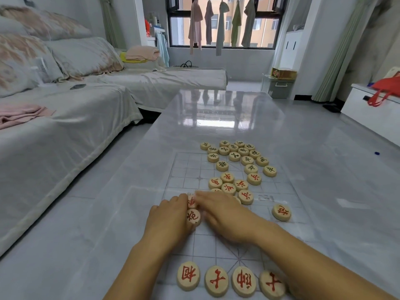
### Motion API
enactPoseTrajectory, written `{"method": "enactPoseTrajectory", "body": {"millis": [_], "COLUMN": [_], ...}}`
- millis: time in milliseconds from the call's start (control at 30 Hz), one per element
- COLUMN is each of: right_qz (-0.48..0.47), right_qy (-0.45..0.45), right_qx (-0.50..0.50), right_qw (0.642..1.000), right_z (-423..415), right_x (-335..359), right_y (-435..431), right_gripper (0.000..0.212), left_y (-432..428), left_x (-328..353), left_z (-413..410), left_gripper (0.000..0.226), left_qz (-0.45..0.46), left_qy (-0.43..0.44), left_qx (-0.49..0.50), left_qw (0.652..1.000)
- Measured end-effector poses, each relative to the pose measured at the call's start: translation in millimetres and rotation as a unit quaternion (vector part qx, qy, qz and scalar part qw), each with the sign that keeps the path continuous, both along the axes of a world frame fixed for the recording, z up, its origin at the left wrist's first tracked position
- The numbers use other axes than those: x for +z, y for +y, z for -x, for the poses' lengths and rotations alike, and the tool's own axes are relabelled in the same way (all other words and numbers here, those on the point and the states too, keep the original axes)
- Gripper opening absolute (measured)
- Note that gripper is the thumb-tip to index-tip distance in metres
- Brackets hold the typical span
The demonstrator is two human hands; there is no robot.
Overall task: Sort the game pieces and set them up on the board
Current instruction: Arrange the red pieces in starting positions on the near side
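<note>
A clear plastic xiangqi board (190, 169) lies on the glossy grey table. Black-lettered wooden discs (234, 156) are heaped at its far end; red-lettered discs (237, 186) are clustered mid-board. Several red discs (188, 276) stand in a row along the near edge, and one red disc (281, 212) lies alone on the right. My left hand (171, 217) has its fingers curled against a red disc (193, 216). My right hand (223, 210) lies flat over the board, its fingers reaching a second red disc (191, 202) just beyond. Both hands are blurred.
A sofa with grey covers and cushions (65, 100) runs along the left of the table (216, 118). A white cabinet with a red bag (381, 92) stands at the right. A window with hanging clothes (220, 22) is at the back.
</note>
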State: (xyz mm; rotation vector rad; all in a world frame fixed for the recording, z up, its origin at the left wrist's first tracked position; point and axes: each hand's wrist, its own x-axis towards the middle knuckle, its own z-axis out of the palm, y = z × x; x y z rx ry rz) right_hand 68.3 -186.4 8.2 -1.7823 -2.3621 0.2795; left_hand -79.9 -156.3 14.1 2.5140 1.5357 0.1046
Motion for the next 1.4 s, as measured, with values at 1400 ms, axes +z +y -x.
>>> {"method": "enactPoseTrajectory", "body": {"millis": [1400], "right_qz": [-0.019], "right_qy": [0.035], "right_qx": [-0.218], "right_qw": [0.975], "right_z": [-58.4], "right_x": [19.4], "right_y": [39.9], "right_gripper": [0.041], "left_y": [10.1], "left_x": [-12.8], "left_z": [-10.3], "left_gripper": [0.036], "left_qz": [-0.075], "left_qy": [-0.025], "left_qx": [0.0], "left_qw": [0.997]}}
